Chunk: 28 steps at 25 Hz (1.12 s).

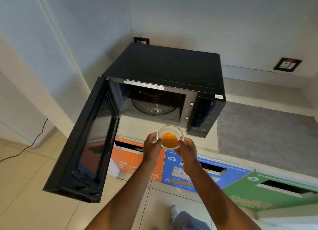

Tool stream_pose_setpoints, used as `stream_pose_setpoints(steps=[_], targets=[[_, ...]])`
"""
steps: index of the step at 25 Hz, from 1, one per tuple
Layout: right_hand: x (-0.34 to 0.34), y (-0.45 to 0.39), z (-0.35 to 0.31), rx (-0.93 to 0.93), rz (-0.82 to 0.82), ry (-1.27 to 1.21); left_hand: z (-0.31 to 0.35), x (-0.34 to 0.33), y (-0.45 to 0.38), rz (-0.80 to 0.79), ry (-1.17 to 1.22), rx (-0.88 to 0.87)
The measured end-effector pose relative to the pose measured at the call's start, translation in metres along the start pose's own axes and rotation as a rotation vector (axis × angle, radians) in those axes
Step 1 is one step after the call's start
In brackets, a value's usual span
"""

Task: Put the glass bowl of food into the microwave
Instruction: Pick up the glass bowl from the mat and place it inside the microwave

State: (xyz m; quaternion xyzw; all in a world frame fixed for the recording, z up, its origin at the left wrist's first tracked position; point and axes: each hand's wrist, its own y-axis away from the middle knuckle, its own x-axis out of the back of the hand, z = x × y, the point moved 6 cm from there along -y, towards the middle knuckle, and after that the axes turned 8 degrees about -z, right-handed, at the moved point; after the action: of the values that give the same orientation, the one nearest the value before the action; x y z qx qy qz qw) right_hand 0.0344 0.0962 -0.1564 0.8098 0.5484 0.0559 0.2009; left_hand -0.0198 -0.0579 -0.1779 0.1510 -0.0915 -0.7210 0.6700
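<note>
Glass bowl (170, 137) of orange food between both hands | left hand (152, 146) grips left rim | right hand (186, 149) grips right rim | microwave (165, 90) door open, just beyond

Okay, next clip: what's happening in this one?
A person holds a small glass bowl of orange food in both hands, left hand and right hand gripping opposite sides of it. The bowl is in the air just in front of a black microwave on the counter. The microwave door is swung wide open, and the glass turntable inside is bare. The bowl is not in yet.
</note>
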Motion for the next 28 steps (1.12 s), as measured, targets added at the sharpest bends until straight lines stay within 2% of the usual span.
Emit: stream_pose_setpoints(steps=[7,12,21,28], targets=[[-0.055,-0.071,-0.020,0.035,-0.077,0.072,0.025,0.038,-0.072,0.134,0.035,-0.066],[-0.082,-0.122,-0.037,0.074,-0.088,0.058,0.056,0.040,-0.123,0.198,0.077,-0.115],[-0.107,-0.182,-0.068,0.055,-0.073,0.023,0.074,0.028,-0.217,0.169,0.037,-0.108],[-0.117,-0.194,-0.073,-0.026,-0.099,0.011,0.070,0.029,-0.253,0.166,0.083,-0.086]])
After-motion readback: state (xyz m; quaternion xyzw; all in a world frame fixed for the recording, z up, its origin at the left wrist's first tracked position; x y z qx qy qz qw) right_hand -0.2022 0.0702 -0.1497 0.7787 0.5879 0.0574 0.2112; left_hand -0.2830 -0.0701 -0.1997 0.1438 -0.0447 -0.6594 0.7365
